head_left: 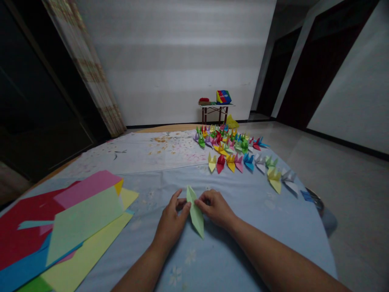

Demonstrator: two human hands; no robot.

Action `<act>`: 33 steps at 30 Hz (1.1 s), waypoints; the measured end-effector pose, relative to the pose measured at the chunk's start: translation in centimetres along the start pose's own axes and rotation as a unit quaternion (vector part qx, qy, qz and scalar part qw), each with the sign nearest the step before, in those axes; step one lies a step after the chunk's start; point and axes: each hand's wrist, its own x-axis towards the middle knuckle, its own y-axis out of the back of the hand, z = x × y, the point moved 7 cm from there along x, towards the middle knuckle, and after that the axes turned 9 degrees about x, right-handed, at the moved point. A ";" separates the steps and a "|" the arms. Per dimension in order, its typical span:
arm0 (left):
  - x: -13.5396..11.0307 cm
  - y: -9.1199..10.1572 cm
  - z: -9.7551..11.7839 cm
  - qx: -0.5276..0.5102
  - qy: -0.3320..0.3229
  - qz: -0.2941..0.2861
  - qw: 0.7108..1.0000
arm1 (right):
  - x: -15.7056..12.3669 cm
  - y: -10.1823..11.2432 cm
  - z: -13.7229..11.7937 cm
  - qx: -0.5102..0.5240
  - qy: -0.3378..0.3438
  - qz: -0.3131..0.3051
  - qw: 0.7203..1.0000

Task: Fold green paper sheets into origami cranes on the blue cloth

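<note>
Between my hands, just above the blue tablecloth, is a pale green folded paper (196, 217), long and narrow with pointed ends. My left hand (174, 215) pinches its left edge between thumb and fingers, with the index finger raised. On the opposite edge, my right hand (217, 209) grips the paper with thumb and bent fingers. Finished paper cranes in many colours stand beyond my right hand; the closest include a yellow crane (274, 178) and a white crane (290, 180).
Coloured paper sheets (88, 221) lie in an overlapping pile at the left. The tablecloth (170, 180) covers a rounded table. Near the far wall, a small stand (216, 106) carries a colourful box (223, 97). A dark object (316, 200) sits beside the table's right edge.
</note>
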 end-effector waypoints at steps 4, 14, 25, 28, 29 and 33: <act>0.1 -0.1 0.2 -0.077 0.041 -0.004 0.996 | -0.1 0.1 -0.2 0.029 0.011 -0.003 1.000; -0.5 -1.5 0.6 -0.237 0.134 -0.071 0.960 | -0.9 -0.1 -0.9 0.076 0.033 -0.026 0.996; -0.3 -1.6 -0.5 -0.313 0.164 -0.082 0.932 | -1.5 0.7 -2.3 0.076 0.159 -0.057 0.983; -0.3 -1.6 -0.6 -0.316 0.173 -0.084 0.929 | -1.8 0.8 -2.9 0.060 0.197 -0.076 0.976; -0.3 -1.6 -0.7 -0.317 0.176 -0.084 0.928 | -1.8 0.8 -3.0 0.053 0.203 -0.081 0.974; -0.3 -1.6 -0.6 -0.316 0.183 -0.095 0.926 | -2.0 0.9 -3.2 0.028 0.216 -0.098 0.971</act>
